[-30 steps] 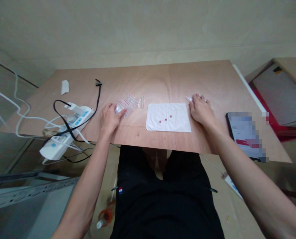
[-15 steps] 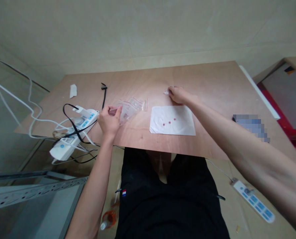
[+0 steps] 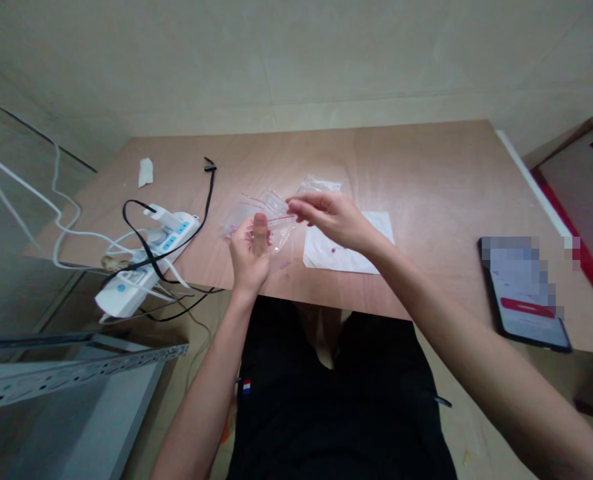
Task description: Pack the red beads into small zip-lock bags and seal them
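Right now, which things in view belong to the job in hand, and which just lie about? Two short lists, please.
Likely in the job:
clear bag in the left hand, right hand at its edge
other clear bags nearby
white sheet with red dot

Seemingly lying about:
power strip
black cable
phone
white scrap

The forearms [image 3: 209, 390] are bare; the black legwear [image 3: 336, 407] has a small red-white-blue tag [image 3: 246, 387].
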### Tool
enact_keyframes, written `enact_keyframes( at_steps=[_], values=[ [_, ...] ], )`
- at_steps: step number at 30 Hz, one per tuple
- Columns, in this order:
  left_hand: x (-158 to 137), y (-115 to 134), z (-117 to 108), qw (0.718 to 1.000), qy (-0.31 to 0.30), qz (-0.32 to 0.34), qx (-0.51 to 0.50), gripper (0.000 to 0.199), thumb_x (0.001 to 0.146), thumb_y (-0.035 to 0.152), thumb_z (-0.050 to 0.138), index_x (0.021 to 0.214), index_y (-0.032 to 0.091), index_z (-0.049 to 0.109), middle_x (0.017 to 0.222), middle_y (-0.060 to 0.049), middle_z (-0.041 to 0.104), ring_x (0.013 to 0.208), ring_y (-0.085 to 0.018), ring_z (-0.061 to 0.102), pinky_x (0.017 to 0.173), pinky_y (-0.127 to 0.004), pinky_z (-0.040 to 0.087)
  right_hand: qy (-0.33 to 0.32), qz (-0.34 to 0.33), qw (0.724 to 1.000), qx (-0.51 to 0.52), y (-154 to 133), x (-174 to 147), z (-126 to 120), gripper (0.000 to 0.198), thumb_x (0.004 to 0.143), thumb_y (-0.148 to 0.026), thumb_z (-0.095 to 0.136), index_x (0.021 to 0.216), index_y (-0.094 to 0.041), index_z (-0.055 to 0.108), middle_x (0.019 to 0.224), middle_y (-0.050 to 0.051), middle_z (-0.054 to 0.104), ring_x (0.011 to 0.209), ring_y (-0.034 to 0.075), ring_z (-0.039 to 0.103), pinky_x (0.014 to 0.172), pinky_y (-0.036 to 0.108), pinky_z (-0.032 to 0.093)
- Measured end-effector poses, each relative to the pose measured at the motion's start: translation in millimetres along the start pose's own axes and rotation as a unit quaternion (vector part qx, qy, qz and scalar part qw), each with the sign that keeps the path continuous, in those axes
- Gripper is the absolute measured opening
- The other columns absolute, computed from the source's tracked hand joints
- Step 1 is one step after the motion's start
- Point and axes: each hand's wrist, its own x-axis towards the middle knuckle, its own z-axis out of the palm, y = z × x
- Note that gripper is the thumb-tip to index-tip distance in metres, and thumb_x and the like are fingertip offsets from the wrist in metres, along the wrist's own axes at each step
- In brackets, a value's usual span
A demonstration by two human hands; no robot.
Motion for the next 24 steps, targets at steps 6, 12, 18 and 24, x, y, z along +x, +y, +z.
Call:
enact_keyframes(
  at_steps=[6,12,18,24],
  values=[
    [-19,29,28,0.990,0.110,0.064,0.058,0.049,0.088,0.066,0.047,0.071,0.020,0.049,0.068,0.001,0.052,0.065,-0.013,0.051,0.064,-0.027,0.043,0.189,0.023,0.981,0.025,-31,-67,5,0.015,0.086,-0.026,0.066,0.087,-0.016,0.078,0.068,0.002,0.071,0.055,0.010,0.058,0.053,0.024,0.047],
    [-46,55,39,0.979,-0.108,-0.092,-0.149,0.029,0.080,0.045,0.068,0.075,0.017,0.067,0.067,0.000,0.064,0.060,-0.011,0.057,0.063,-0.024,0.048,0.271,-0.052,0.946,-0.173,-40,-109,2,0.023,0.089,-0.014,0.059,0.103,-0.021,0.076,0.088,0.005,0.075,0.077,0.014,0.069,0.069,0.028,0.057],
    [-47,54,48,0.941,-0.173,-0.178,-0.229,0.017,0.070,0.032,0.075,0.075,0.015,0.072,0.072,-0.002,0.072,0.067,-0.013,0.066,0.068,-0.026,0.054,0.229,-0.011,0.967,-0.112,-40,-126,-2,0.025,0.087,-0.029,0.065,0.111,-0.027,0.074,0.100,0.007,0.074,0.086,0.020,0.070,0.077,0.038,0.060],
    [-52,62,48,0.936,-0.258,-0.138,-0.197,0.019,0.072,0.033,0.075,0.075,0.015,0.070,0.076,-0.004,0.071,0.073,-0.015,0.068,0.073,-0.027,0.055,0.260,0.117,0.958,0.031,-41,-126,-6,0.017,0.087,-0.036,0.065,0.085,-0.026,0.079,0.083,0.003,0.077,0.076,0.022,0.073,0.070,0.038,0.060]
  ],
)
